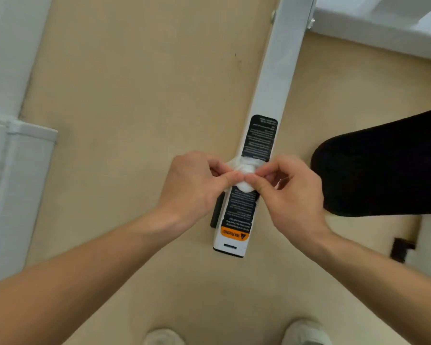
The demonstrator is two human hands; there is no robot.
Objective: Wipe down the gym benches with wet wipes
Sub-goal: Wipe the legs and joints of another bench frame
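White wet wipe [244,175] was bunched between both hands, over white frame bar [271,78] with black warning label [258,138]. Left hand [194,185] and right hand [291,190] each pinched wipe edge, probably to spread it. Black bench pad [383,163] was near, to right. Beige floor [147,83] gave open room to left.

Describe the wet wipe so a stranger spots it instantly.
Find the long white beam on the tan floor. Over its black warning label, the left hand and right hand pinch the wet wipe. Unlike the rigid beam, it is soft and crumpled.
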